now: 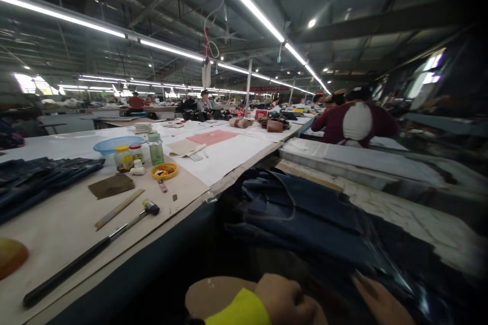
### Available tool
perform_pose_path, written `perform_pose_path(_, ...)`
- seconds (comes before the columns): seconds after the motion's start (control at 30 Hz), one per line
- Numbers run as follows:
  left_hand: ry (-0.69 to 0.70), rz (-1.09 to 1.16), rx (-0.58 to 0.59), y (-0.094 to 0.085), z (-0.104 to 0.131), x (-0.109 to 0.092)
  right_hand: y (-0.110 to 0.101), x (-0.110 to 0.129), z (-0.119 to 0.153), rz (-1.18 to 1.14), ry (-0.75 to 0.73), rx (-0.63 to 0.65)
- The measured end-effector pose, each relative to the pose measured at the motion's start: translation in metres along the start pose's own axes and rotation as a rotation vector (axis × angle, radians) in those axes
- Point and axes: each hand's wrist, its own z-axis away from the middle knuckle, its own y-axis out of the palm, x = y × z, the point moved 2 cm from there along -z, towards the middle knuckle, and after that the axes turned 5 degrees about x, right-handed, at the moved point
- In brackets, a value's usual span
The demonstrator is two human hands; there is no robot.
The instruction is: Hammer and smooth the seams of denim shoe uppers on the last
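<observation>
A stack of dark blue, glossy sheet pieces (305,203), leather or coated cloth, drapes over the ledge right of the table. Low in view, my left hand (292,300) is curled closed below the stack, a bright yellow cuff (240,310) at its wrist. What its fingers hold, if anything, is hidden. A tan rounded surface (213,287) shows behind the cuff; I cannot tell what it is. My right hand (381,299) lies at the stack's lower edge, fingers stretched out toward the blue pieces. Whether it touches them is unclear in the dark.
On the table (183,208) at left lie a black-handled hammer (110,238), a wooden stick (120,209), jars (124,159), a yellow dish (164,171), a blue basin (118,145) and more dark blue pieces (41,177). A person in maroon (358,117) bends over work at right.
</observation>
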Motion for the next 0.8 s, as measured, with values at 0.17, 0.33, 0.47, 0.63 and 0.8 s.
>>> perform_pose_path(0.17, -0.005, -0.019, -0.007, 0.002, -0.005, 0.000, 0.018, 0.027, -0.028, 0.163, -0.127, 0.138)
perform_pose_path(0.33, 0.027, 0.009, 0.036, 0.004, -0.007, 0.004, 0.019, 0.062, -0.026, 0.148, -0.293, 0.134)
perform_pose_path(0.47, 0.031, 0.022, 0.052, 0.002, -0.006, 0.002, -0.008, 0.065, -0.045, 0.161, -0.334, 0.077)
perform_pose_path(0.63, 0.026, 0.016, 0.052, 0.001, -0.007, 0.002, 0.000, 0.038, -0.056, 0.217, -0.365, 0.203)
perform_pose_path(0.8, 0.032, 0.033, 0.065, 0.001, -0.009, 0.003, 0.012, 0.019, -0.032, 0.261, -0.354, 0.219)
